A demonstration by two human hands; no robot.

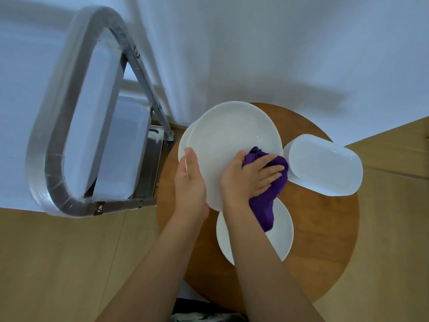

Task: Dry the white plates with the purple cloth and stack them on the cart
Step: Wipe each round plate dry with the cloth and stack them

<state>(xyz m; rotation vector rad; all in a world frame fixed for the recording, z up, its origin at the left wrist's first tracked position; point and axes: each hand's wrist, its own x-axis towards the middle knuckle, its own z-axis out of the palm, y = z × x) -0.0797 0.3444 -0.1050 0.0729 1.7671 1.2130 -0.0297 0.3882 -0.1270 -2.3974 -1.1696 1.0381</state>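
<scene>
A large round white plate (229,133) is held tilted above the round wooden table (325,228). My left hand (189,180) grips its left rim, thumb on the front face. My right hand (251,175) presses a bunched purple cloth (267,201) against the plate's lower right face, and the cloth's tail hangs down. Behind the held plate the edge of another white plate (183,145) shows. A smaller round white plate (282,231) lies on the table under my right forearm. An oblong white dish (325,167) stands at the table's right.
A metal cart (69,126) with a tubular handle stands to the left of the table, with white trays (130,147) on its shelves. A white wall rises behind. The floor is light wood.
</scene>
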